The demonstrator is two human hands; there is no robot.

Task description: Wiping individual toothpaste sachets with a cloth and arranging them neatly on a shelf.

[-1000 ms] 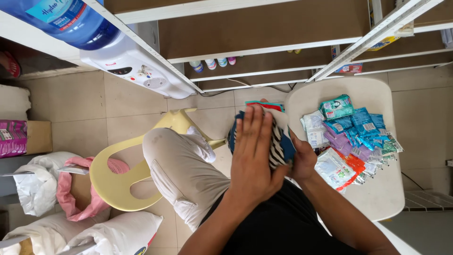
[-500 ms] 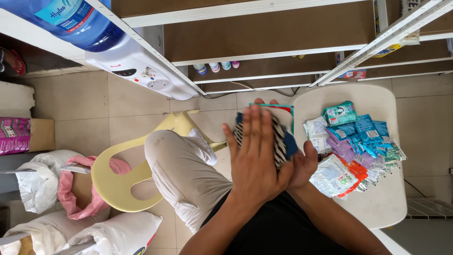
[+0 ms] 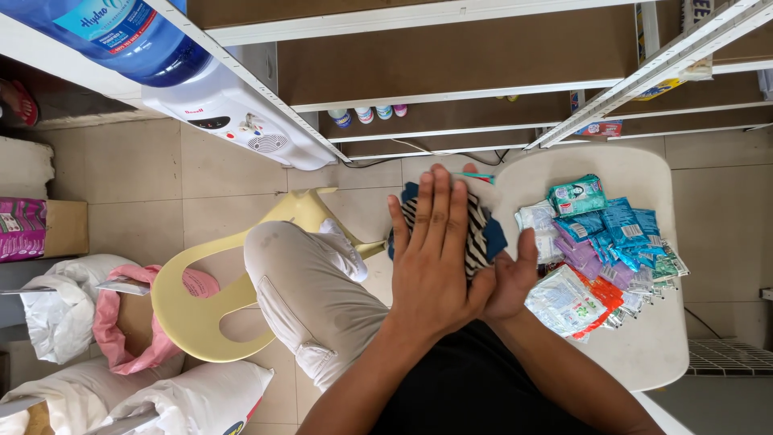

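My left hand (image 3: 435, 250) lies flat, fingers together, pressing down on a stack of small packets (image 3: 481, 234) with black-and-white stripes and blue edges. My right hand (image 3: 511, 278) sits under the stack, thumb up along its right side, so the packets are sandwiched between both palms. The stack is held over my lap, just left of a white plastic stool (image 3: 644, 354). On that stool lies a heap of small sachets (image 3: 600, 242) in teal, blue, purple, white and red.
My knee in beige trousers (image 3: 302, 290) rests over a pale yellow plastic chair (image 3: 201, 298). A water dispenser (image 3: 233, 117) with a blue bottle stands at upper left. Wooden shelves (image 3: 451, 64) with small bottles run ahead. White sacks (image 3: 161, 403) and a pink bag lie at lower left.
Both hands with the striped packets have shifted slightly up and to the right. My left palm stays pressed flat on top.
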